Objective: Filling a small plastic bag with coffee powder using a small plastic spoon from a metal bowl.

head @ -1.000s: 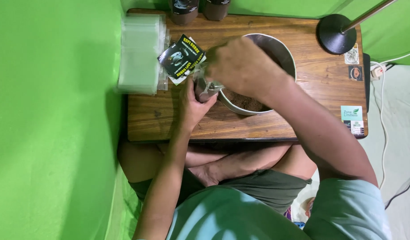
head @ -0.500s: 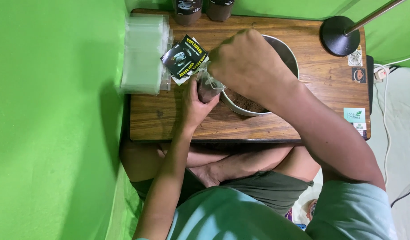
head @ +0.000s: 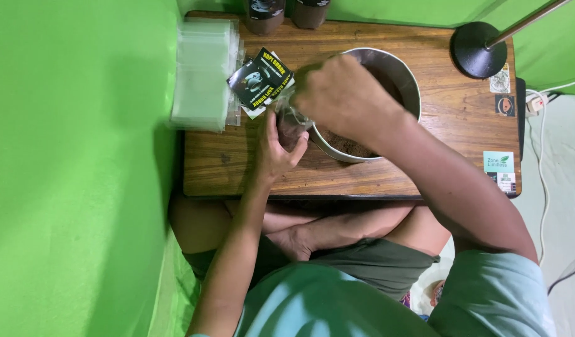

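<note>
2 hands (head: 281, 146), 1 pouch (head: 292, 128), 1 bowl (head: 407, 78)

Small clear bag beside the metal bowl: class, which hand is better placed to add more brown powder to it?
Right. The right hand hovers over the metal bowl of brown powder; the left hand is busy gripping the small clear bag.

Walls: bright green backdrop (head: 81, 168) on the left side and along the far edge.
Furniture: low wooden table (head: 424, 168), stickers at its right end.
Lamp: black round base (head: 477, 50), slanted pole.
Floor: pale, white cable (head: 542, 187) lying across it.
</note>
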